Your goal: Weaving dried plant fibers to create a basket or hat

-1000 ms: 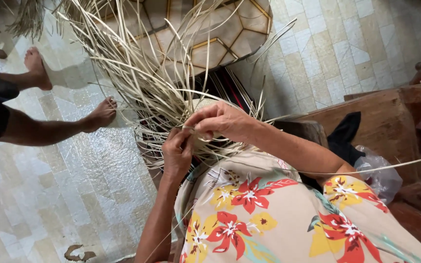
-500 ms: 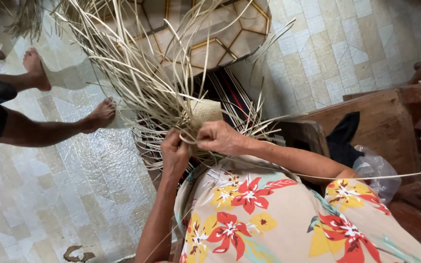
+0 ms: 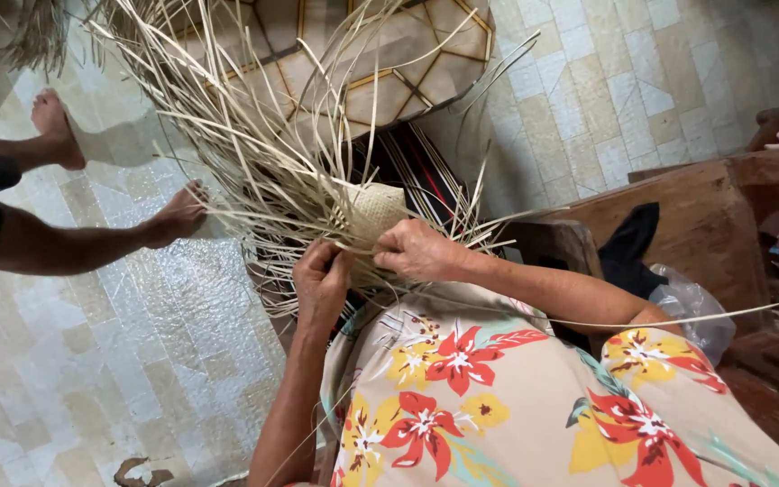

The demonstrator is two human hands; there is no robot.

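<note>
A small woven patch of pale straw point(image 3: 376, 209) sits in my lap, with many long loose strips point(image 3: 245, 135) fanning up and to the left from it. My left hand point(image 3: 322, 281) pinches strips at the patch's lower left edge. My right hand point(image 3: 418, 250) grips strips at its lower right edge, fingers closed on them. The two hands almost touch just below the woven part. A striped dark cloth point(image 3: 421, 171) lies under the weaving. I wear a floral dress point(image 3: 489, 388).
Another person's bare legs and feet point(image 3: 173, 212) stretch in from the left over the pale tiled floor point(image 3: 92, 361). A round patterned stool or table point(image 3: 389, 63) stands ahead. A wooden bench point(image 3: 705, 225) with a plastic bag point(image 3: 691, 307) and dark cloth is at right.
My right hand dropped from above the weaving to its lower right edge, uncovering the woven patch. My left hand stayed put, still pinching strips.
</note>
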